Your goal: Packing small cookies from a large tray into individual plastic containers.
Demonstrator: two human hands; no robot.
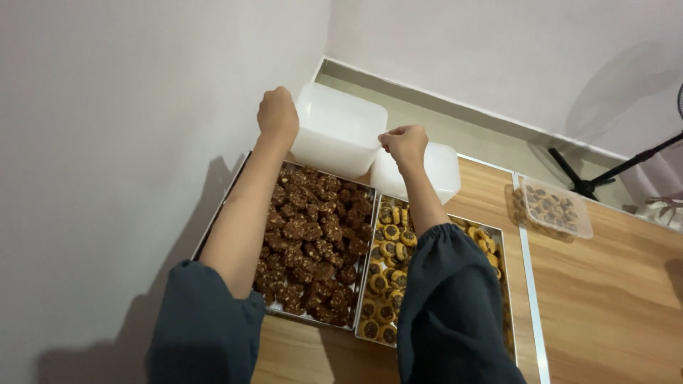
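You have one view, from the camera on your head, looking steeply down and forward along both forearms. It sits close above the wooden table (pixel 612 299), facing the corner where the white wall (pixel 107 142) meets the floor (pixel 455 131). No second view overlaps it.

A metal tray (pixel 213 229) packed with dark brown chocolate cookies (pixel 313 242) sits on the wooden counter (pixel 612 299). Just beside it, a second tray (pixel 371 284) holds round yellow cookies with dark centres (pixel 388 249). Farther off lies a clear lidded box of cookies (pixel 555 208). A black fan stand (pixel 587 183) stands on the floor by the white wall (pixel 107 107).
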